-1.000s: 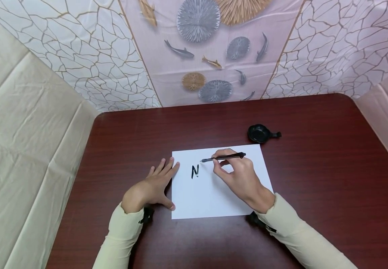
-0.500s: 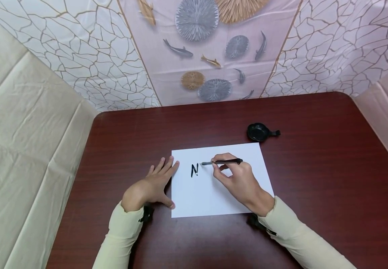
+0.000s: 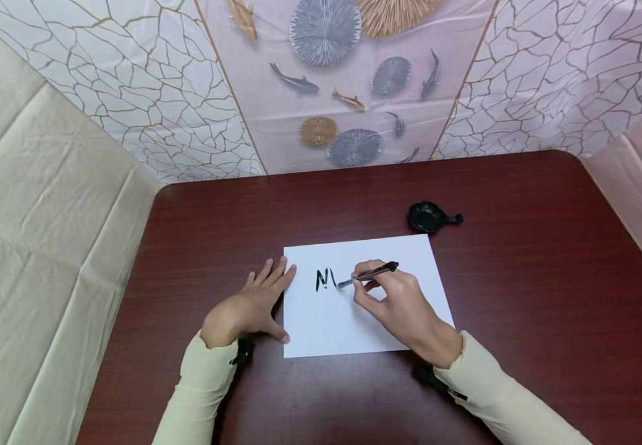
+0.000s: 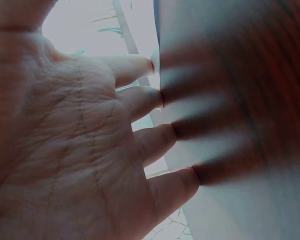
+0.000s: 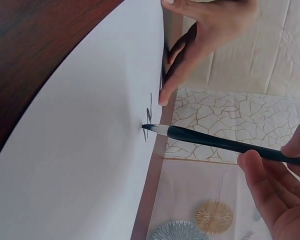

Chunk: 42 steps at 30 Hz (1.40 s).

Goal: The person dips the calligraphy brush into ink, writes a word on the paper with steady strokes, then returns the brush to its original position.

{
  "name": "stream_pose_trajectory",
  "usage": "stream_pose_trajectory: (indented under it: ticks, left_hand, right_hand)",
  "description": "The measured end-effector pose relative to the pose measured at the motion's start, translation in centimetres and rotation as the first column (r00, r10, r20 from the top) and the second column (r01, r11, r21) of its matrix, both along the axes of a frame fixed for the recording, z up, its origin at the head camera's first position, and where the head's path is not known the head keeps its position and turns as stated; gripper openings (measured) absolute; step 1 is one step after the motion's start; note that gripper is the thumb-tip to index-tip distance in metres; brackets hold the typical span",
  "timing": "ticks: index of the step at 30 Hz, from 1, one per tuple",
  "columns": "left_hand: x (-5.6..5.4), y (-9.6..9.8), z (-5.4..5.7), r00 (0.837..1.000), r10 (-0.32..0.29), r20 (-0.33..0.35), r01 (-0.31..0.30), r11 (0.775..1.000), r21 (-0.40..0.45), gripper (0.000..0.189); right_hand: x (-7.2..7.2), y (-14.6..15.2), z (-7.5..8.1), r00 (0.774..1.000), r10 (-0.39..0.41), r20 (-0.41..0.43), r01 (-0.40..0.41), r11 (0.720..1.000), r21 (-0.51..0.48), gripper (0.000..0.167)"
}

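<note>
A white sheet of paper (image 3: 321, 327) lies on the dark red-brown table and bears black brushed strokes (image 3: 325, 280) near its upper left. My right hand (image 3: 398, 296) pinches a dark-handled paintbrush (image 3: 379, 271) between thumb and fingers. In the right wrist view the black-tipped bristles of the paintbrush (image 5: 155, 129) meet the paper beside the strokes. Spread out at the paper's left edge is my left hand (image 3: 251, 308), its index fingertip and thumb tip on the sheet. The left wrist view shows the fingertips of that hand (image 4: 90, 130) down on the surface.
A small black pan-shaped dish (image 3: 427, 217) with a short handle stands just behind the paper's far right corner. The table (image 3: 521, 259) ends at a patterned cloth backdrop (image 3: 276, 130), and pale cloth (image 3: 48, 247) hangs along the left side.
The paintbrush tip has come down the paper toward me, leaving a new slanted black stroke right of the N-shaped mark. My left hand stays in place.
</note>
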State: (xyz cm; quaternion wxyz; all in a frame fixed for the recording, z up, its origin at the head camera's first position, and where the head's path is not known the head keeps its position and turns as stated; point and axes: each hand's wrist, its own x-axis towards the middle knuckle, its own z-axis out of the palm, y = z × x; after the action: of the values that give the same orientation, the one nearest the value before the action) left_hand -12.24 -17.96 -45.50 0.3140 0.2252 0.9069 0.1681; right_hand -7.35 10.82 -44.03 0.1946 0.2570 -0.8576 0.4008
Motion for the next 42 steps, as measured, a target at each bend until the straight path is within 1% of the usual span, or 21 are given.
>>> stream_pose_trajectory:
  ticks: [7,12,18,22,27,32,42]
  left_hand:
    - [0.0,0.0,-0.2,1.000,0.007,0.004,-0.007,1.000,-0.003,0.135]
    - [0.0,0.0,0.0,1.000,0.009,0.009,-0.009,1.000,0.001,0.135]
    - [0.0,0.1,0.0,1.000,0.004,0.007,-0.004,1.000,-0.015,0.136]
    - [0.0,0.1,0.0,1.000,0.006,0.008,-0.006,1.000,-0.008,0.136]
    - [0.0,0.1,0.1,1.000,0.013,0.011,-0.013,1.000,-0.013,0.137]
    - [0.1,0.2,0.1,1.000,0.021,0.013,-0.021,1.000,-0.011,0.137]
    - [0.0,0.3,0.0,1.000,0.025,0.017,-0.025,0.999,-0.023,0.138]
  right_hand:
    - [-0.1,0.0,0.0,1.000,0.015,-0.010,-0.015,1.000,-0.009,0.028]
    - [-0.4,0.1,0.1,1.000,0.004,-0.009,-0.004,1.000,-0.005,0.028]
    - [-1.3,0.5,0.0,1.000,-0.026,-0.011,0.026,1.000,-0.009,0.026]
    - [-2.1,0.7,-0.1,0.999,-0.047,-0.015,0.047,0.999,-0.010,0.025]
    - [-2.6,0.7,-0.1,0.998,-0.058,-0.014,0.058,0.998,-0.012,0.025]
    - [-2.6,0.8,-0.1,0.998,-0.061,-0.023,0.061,0.998,-0.021,0.027]
    - [-2.2,1.3,0.7,0.994,-0.080,-0.078,0.074,0.994,-0.075,0.025]
